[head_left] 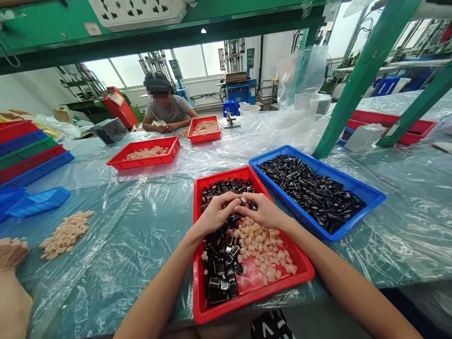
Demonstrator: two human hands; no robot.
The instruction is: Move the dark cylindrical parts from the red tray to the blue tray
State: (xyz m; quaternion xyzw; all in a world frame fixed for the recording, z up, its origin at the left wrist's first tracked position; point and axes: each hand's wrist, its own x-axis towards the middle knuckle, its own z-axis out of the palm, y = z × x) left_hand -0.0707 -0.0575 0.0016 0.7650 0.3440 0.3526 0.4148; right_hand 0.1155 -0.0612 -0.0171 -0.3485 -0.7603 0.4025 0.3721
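Observation:
My left hand (218,212) and my right hand (260,208) meet above a red tray (254,298). Their fingers are closed together around a small black part (243,201) with a pale spot on it, partly hidden by the fingertips. Black parts (221,256) fill the left side and the back of the tray. Pale pinkish pieces (259,242) lie in a heap on its right side, below my right hand. Touching this tray on the right is a blue tray (367,209) full of flat black pieces (314,188).
Pale pieces (65,233) lie on the plastic-covered table (134,235), near another person's hand (12,252). Stacked trays (31,150) stand left. Two red trays (143,162) (205,137) of pale pieces are farther back, near a seated person (169,110). A green post (367,70) rises at right.

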